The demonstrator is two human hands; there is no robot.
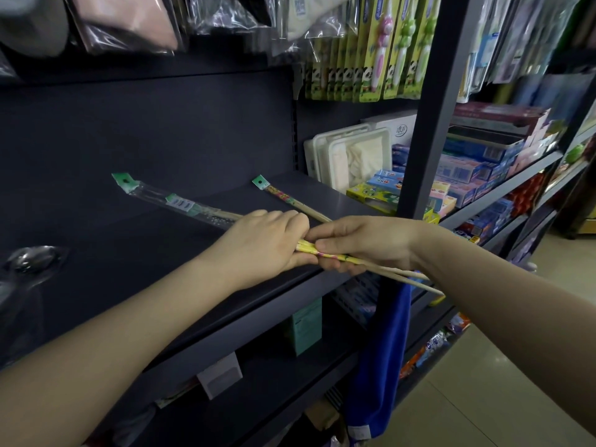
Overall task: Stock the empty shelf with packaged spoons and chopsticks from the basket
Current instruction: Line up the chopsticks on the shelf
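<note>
A: Entry, head view. Both hands meet over the front edge of the dark shelf (pixel 154 259). Grip state?

B: Left hand (pixel 258 243) is curled closed around the yellow patterned end of a pair of chopsticks (pixel 325 254). Right hand (pixel 367 243) pinches the same pair just beside it, thumb on top, fingers under. Both closed on it. The bare wooden tips run out to the right, past the right wrist.

A: Wrapper on that pair?

B: Cannot tell; the hands cover most of it.

A: Items already on the shelf?

B: Two. A clear chopstick packet with a green header (pixel 167 198) lies diagonally on the shelf surface, near end hidden under the left hand. A second packet, patterned chopsticks with a green tag (pixel 287 196), lies to its right, angled toward the hands. The two are apart.

A: Anything at far left?

B: A clear packet holding a metal spoon (pixel 30 261), blurred, at the frame edge.

A: Surroundings?

B: Toothbrush cards (pixel 380 53) hang above right; a blue cloth (pixel 383 356) hangs below the hands.
</note>
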